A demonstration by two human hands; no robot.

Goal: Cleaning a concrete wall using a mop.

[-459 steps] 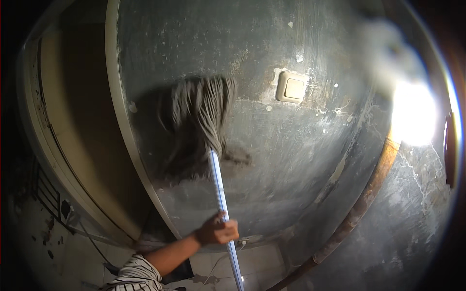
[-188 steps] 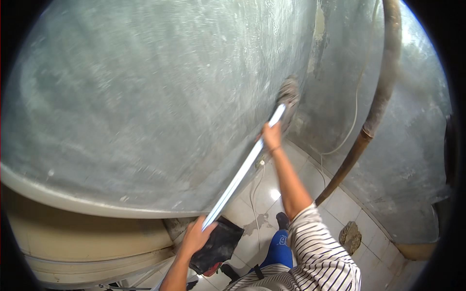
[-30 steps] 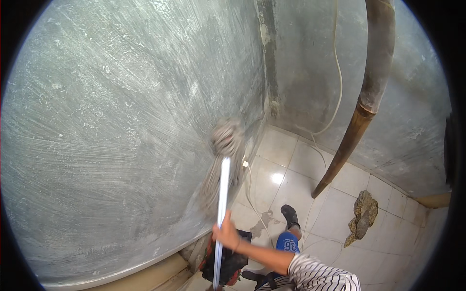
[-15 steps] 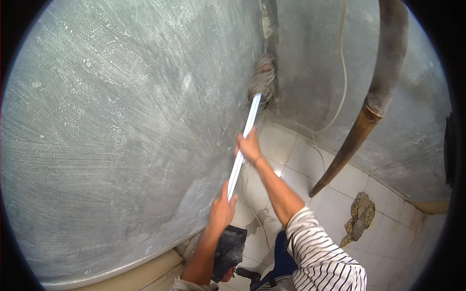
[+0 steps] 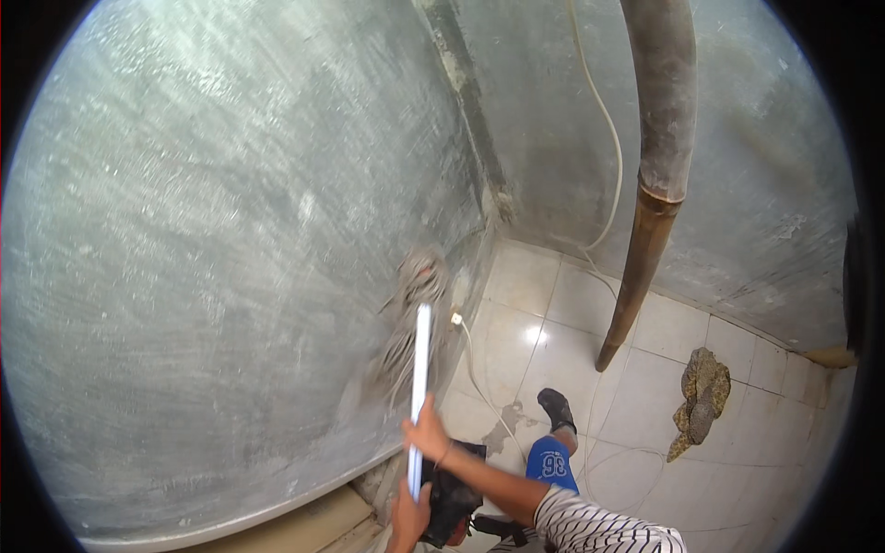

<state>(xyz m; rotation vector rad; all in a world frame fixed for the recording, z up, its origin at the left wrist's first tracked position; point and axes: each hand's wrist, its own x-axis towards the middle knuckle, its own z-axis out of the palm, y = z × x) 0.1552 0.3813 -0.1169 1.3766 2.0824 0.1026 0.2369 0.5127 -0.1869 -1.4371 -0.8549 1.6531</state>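
A mop with a white handle (image 5: 421, 355) and a grey string head (image 5: 419, 276) is held against the rough grey wall (image 5: 230, 276) on the left. Its strands are splayed and smeared by motion, hanging down along the wall. My right hand (image 5: 427, 434) is wrapped round the handle below the mop head. Lower down, near the handle's end, my left hand (image 5: 410, 514) grips it with the thumb along the side. Just right of my left hand lies a black bag (image 5: 454, 498), partly hidden by my right forearm.
A thick bamboo pole (image 5: 659, 157) slants down to the white tiled floor (image 5: 516, 276). A white cable with a plug (image 5: 457, 319) runs by the wall's foot, another cable (image 5: 616, 166) along the far wall. A crumpled patterned cloth (image 5: 702, 398) lies on the right.
The mop head has come away from the wall corner, moving down and left along the left wall. Both hands have drawn lower with the handle. The view has shifted, showing more floor.
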